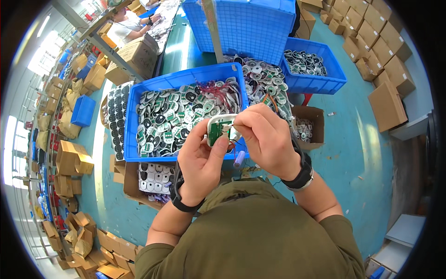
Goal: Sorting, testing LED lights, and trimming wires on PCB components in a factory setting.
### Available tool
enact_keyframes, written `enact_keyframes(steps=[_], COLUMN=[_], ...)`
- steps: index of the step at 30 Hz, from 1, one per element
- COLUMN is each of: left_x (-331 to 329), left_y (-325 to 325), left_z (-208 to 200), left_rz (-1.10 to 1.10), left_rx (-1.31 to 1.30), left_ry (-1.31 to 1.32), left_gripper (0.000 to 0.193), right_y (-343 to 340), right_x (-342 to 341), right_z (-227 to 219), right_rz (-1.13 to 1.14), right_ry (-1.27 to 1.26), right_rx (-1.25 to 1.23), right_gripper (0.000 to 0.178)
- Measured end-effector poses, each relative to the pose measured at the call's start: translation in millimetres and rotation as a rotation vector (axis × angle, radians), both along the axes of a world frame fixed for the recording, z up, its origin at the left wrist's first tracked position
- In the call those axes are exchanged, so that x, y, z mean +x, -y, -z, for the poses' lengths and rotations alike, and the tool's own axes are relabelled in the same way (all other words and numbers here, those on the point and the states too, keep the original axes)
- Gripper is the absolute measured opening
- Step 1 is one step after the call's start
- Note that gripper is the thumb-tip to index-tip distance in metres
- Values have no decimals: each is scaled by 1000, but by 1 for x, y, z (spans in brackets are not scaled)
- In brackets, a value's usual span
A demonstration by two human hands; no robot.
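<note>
We see smooth plastic on the white casing (222, 118). The central bin (186, 78) is glossy plastic, the right-hand carton (388, 106) matt cardboard, our shirt (260, 237) matt cloth.

dark marks on carton (131, 60), none legible

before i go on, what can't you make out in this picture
- Head: back of the white housing, turned away and behind the left grip.
- Head: what the right grip touches at its tips, too small, partly covered by that grip.
- Head: floor of the front blue bin, buried under loose parts.
- Head: inside of the large blue crate, hidden by its own wall, top cut off by the upper edge.
</note>
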State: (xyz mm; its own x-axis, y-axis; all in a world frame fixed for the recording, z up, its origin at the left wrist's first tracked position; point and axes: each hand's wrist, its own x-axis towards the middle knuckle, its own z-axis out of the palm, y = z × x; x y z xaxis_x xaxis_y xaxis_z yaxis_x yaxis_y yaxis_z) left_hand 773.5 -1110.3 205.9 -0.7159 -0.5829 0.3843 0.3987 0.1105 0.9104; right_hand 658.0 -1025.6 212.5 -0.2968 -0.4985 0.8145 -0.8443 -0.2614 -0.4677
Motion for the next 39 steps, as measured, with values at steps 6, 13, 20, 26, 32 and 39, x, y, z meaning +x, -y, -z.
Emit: enact_keyframes(steps=[6,13,20,26,32,39], left_x=[6,15,21,24,29,28], left_y=[7,16,19,16,28,29], left_z=[0,-2,-1,-4,-11,-13], left_rz=[-119,-185,-104,-155,-151,-130], left_rx=[-236,-391,-144,-244,-546,-444], left_ry=[65,127,0,102,155,121], left_gripper=[33,34,31,30,30,30], right_y=[6,17,21,19,16,15], right_x=[10,12,17,20,16,15], right_z=[0,2,-1,1,-3,-9], right_rz=[76,-4,-73,-43,-90,-75], right_ry=[-155,-140,-101,-172,-267,-281], right_rx=[6,13,24,43,63,72], right_gripper=[16,17,18,18,21,21])
